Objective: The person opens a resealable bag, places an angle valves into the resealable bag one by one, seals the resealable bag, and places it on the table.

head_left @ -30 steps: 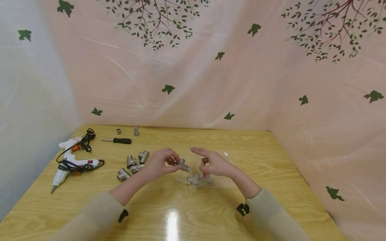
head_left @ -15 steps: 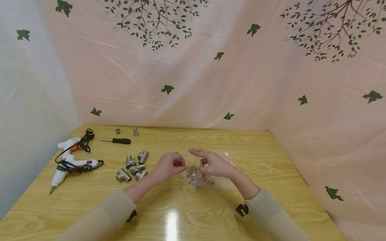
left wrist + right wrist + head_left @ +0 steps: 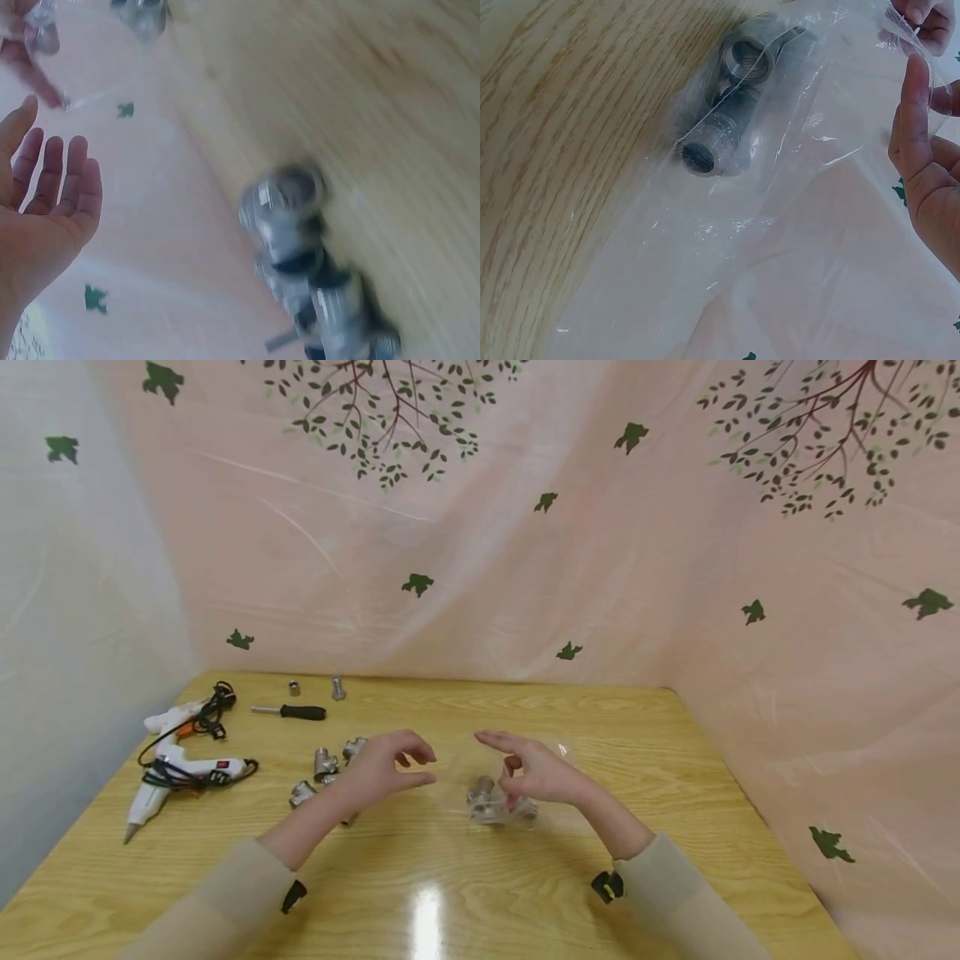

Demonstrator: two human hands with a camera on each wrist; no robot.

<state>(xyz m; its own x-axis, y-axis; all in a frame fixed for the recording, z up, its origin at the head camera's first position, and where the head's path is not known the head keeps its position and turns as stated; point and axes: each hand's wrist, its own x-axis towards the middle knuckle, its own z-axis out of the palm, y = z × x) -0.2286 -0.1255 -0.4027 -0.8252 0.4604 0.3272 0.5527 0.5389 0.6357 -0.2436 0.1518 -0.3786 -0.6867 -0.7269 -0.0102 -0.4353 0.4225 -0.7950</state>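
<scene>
My right hand hovers over the middle of the tabletop, its fingers pinching the upper edge of a clear plastic bag. The bag sags down to the wood, and the metal pipe fittings inside it lie at about 7 o'clock from that hand, resting on the tabletop. From the right wrist view I see 2 threaded openings through the film, one above the other; how many fittings there are in all I cannot tell.

My left hand hangs at 9 o'clock from the bag, well clear of it, palm turned inward and fingers loosely spread, holding nothing. Just past it at 9 o'clock sits a loose cluster of tee fittings on the wood, partly hidden by my wrist; the left wrist view shows them only as a blur.

Farther out at 9 o'clock, near the tabletop's left edge, lie 2 white glue guns with tangled black cords. At about 11 o'clock a black-handled screwdriver lies flat, and beyond it, close to the far edge, stand 2 small metal pieces. A pink curtain with printed leaves closes off the back and right side.
</scene>
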